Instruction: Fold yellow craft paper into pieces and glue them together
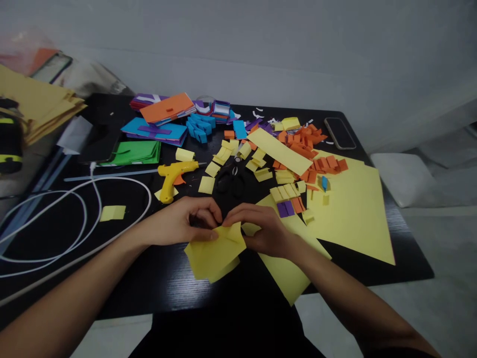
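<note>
A creased piece of yellow paper (214,253) is held between both hands above the front of the black table. My left hand (186,219) pinches its upper left edge, thumb on top. On the other side, my right hand (264,226) grips the upper right edge, with part of its fingers behind the paper. Just beyond the hands lie black scissors (233,181), handles toward me. A yellow glue gun (173,179) rests to the left of them, its nozzle pointing right. Under my right wrist is a yellow sheet (286,268).
Several small folded yellow and orange papers (305,144) cover the middle and right. A large yellow sheet (354,214) lies right, below a phone (340,133). Colored paper envelopes (154,130) are stacked at the back left. A white cable (143,186) loops across the left side.
</note>
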`<action>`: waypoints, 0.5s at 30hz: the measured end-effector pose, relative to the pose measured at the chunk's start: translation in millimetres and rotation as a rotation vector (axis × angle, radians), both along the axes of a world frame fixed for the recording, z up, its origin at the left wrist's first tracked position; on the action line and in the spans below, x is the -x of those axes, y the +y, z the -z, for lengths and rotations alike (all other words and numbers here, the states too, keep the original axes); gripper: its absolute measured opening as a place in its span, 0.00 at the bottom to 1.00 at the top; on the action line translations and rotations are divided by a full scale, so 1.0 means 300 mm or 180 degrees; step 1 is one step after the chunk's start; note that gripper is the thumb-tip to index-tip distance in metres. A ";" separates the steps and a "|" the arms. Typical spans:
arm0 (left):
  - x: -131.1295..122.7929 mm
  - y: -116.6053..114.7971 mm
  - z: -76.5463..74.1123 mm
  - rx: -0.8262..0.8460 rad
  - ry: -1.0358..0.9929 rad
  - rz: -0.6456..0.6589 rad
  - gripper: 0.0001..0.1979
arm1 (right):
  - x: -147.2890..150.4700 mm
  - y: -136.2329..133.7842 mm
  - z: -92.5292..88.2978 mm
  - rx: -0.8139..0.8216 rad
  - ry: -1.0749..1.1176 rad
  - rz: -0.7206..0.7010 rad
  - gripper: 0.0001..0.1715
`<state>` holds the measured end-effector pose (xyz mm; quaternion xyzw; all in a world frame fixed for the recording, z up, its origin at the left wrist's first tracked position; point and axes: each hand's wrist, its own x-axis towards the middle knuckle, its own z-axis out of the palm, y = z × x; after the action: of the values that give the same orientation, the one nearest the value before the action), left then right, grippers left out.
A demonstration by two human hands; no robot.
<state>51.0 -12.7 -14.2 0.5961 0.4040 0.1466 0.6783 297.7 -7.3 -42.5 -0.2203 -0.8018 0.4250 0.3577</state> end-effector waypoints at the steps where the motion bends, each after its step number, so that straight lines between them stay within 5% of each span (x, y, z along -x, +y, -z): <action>1: 0.001 0.002 0.000 0.0001 0.0066 0.0070 0.10 | 0.001 -0.001 0.000 0.0015 0.0002 -0.0001 0.08; 15: 0.008 0.012 -0.006 -0.0336 0.0512 0.0552 0.13 | 0.000 0.000 0.001 0.0188 -0.0185 -0.0106 0.09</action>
<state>48.7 -9.0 -12.6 0.6735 0.3956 0.0602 0.6215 297.6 -7.2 -42.7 -0.2297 -0.8024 0.4478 0.3206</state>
